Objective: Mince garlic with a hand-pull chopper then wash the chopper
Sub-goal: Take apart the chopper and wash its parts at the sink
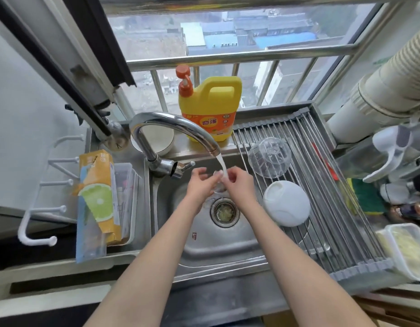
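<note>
Over the steel sink (pixel 228 244), my left hand (pixel 200 185) and my right hand (pixel 239 185) both hold a small clear chopper part (pixel 219 185) under the running water stream (pixel 222 166) from the tap (pixel 171 123). The part is mostly hidden by my fingers and the water. The chopper's clear bowl (pixel 270 157) lies upside down on the drying rack (pixel 322 208) at the right. Its white lid (pixel 286 203) rests on the same rack, nearer to me. Garlic scraps sit in the drain strainer (pixel 225 212).
A yellow dish soap bottle (pixel 210 107) stands on the sill behind the tap. A lemon-print box (pixel 98 197) leans in a holder left of the sink. A plastic container of minced garlic (pixel 407 249) sits at the right, beyond a green sponge (pixel 367 197).
</note>
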Demonstrator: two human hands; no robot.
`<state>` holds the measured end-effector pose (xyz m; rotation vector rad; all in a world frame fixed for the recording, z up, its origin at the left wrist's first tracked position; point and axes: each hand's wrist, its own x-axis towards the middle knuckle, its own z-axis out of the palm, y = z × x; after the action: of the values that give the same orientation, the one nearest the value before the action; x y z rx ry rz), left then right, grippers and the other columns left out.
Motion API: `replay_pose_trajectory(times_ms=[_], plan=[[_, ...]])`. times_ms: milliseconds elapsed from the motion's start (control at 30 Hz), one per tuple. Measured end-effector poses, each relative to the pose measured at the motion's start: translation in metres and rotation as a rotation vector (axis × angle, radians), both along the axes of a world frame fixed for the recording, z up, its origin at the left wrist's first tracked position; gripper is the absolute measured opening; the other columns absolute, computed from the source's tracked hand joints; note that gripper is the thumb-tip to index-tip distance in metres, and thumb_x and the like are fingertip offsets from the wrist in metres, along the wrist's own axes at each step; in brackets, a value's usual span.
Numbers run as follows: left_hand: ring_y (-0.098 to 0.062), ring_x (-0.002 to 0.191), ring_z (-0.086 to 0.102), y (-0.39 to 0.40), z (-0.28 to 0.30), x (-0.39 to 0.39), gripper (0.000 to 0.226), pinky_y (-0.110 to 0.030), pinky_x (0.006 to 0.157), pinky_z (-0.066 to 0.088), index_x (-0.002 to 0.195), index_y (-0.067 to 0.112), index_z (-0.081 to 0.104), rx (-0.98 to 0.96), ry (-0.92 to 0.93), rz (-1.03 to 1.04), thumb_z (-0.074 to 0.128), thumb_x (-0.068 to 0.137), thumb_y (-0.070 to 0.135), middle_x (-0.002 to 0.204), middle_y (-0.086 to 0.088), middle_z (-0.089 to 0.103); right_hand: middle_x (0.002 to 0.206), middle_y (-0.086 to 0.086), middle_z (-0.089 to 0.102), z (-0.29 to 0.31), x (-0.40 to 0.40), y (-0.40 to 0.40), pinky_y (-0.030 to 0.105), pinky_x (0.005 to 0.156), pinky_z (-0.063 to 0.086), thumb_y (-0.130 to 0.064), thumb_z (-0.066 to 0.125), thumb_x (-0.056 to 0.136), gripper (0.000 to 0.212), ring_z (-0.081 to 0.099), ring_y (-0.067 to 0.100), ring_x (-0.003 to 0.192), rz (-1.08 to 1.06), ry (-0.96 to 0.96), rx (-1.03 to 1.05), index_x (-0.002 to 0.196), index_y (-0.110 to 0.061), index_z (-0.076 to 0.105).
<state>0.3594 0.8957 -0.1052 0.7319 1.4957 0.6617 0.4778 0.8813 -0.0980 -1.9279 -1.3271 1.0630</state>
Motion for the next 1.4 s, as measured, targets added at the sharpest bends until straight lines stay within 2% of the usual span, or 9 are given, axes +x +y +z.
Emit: replay_pose_trajectory(times_ms=[67,167,267,400,600,867,1133,1267,1400], plan=[[-0.026,0.109,0.059,-0.003,0.007,-0.002,0.041,-0.036,0.086,0.051,0.125,0.016,0.045,-0.122,-0.052,0.037,0.056,0.093,0.041,0.118,-0.003,0.052,0.070,-0.007,0.052,0.007,0.002,0.002,0.019,0.054,0.035,-0.028,0.071,0.082,0.020,0.046,0.007,0.062,-0.010,0.005,-0.014,0.080,-0.016,0.056],[-0.024,0.089,0.060,-0.012,0.014,-0.006,0.034,-0.038,0.076,0.050,0.101,0.015,0.054,-0.335,-0.247,0.022,0.042,0.099,0.046,0.097,-0.004,0.057,0.065,-0.005,0.045,0.017,-0.002,0.004,0.023,0.050,0.029,-0.027,0.063,0.087,0.030,0.040,0.010,0.058,0.079,-0.046,-0.085,0.068,-0.019,0.041],[-0.026,0.082,0.061,-0.019,0.017,-0.002,0.037,-0.037,0.074,0.049,0.089,0.013,0.052,-0.382,-0.462,0.128,0.038,0.100,0.045,0.090,-0.008,0.059,0.078,0.005,0.055,0.025,-0.010,0.005,0.033,0.063,0.041,-0.016,0.048,0.089,0.007,0.051,0.024,0.072,0.133,-0.055,-0.133,0.083,-0.012,0.048],[-0.021,0.074,0.059,-0.021,0.027,-0.001,0.030,-0.034,0.075,0.048,0.094,0.012,0.054,-0.356,-0.573,0.297,0.037,0.101,0.035,0.092,-0.008,0.061,0.091,0.004,0.061,0.037,-0.008,0.004,0.033,0.071,0.050,-0.016,0.054,0.089,0.011,0.059,0.022,0.083,0.159,-0.038,-0.117,0.099,-0.011,0.058],[-0.023,0.083,0.064,-0.019,0.044,-0.004,0.014,-0.035,0.082,0.052,0.098,0.005,0.061,-0.248,-0.411,0.307,0.049,0.097,0.012,0.096,-0.011,0.066,0.072,-0.008,0.053,0.051,0.013,0.001,0.010,0.045,0.034,-0.014,0.064,0.085,0.008,0.049,0.006,0.061,0.141,-0.059,0.005,0.086,-0.014,0.056],[-0.015,0.069,0.066,-0.025,0.043,0.002,0.014,-0.024,0.060,0.057,0.098,0.006,0.065,-0.105,-0.247,0.285,0.064,0.086,-0.002,0.079,-0.008,0.068,0.069,-0.006,0.053,0.048,0.022,-0.009,0.021,0.054,0.035,-0.013,0.068,0.083,0.011,0.048,0.008,0.062,0.217,-0.146,0.080,0.082,-0.015,0.057],[-0.013,0.046,0.045,-0.023,0.033,0.002,0.015,-0.021,0.042,0.037,0.074,0.009,0.058,-0.199,-0.021,0.530,0.053,0.087,0.006,0.062,-0.002,0.053,0.092,0.002,0.048,0.047,0.030,-0.006,0.023,0.068,0.032,0.000,0.057,0.087,0.017,0.048,0.011,0.076,0.514,-0.300,0.092,0.087,-0.015,0.065],[-0.012,0.063,0.054,-0.021,0.037,-0.005,0.009,-0.024,0.055,0.042,0.093,0.013,0.066,-0.162,-0.014,0.385,0.060,0.090,0.020,0.079,0.002,0.062,0.095,0.001,0.045,0.046,0.032,-0.008,0.011,0.061,0.032,-0.002,0.058,0.089,0.015,0.047,0.012,0.076,0.633,-0.358,0.145,0.092,-0.014,0.066],[-0.016,0.089,0.060,-0.015,0.045,-0.001,0.019,-0.031,0.075,0.045,0.104,0.019,0.066,-0.097,-0.038,0.163,0.064,0.090,0.032,0.100,0.003,0.067,0.094,0.003,0.048,0.043,0.035,-0.012,0.017,0.063,0.033,0.001,0.058,0.087,0.017,0.049,0.016,0.078,0.592,-0.322,0.192,0.092,-0.013,0.067]])
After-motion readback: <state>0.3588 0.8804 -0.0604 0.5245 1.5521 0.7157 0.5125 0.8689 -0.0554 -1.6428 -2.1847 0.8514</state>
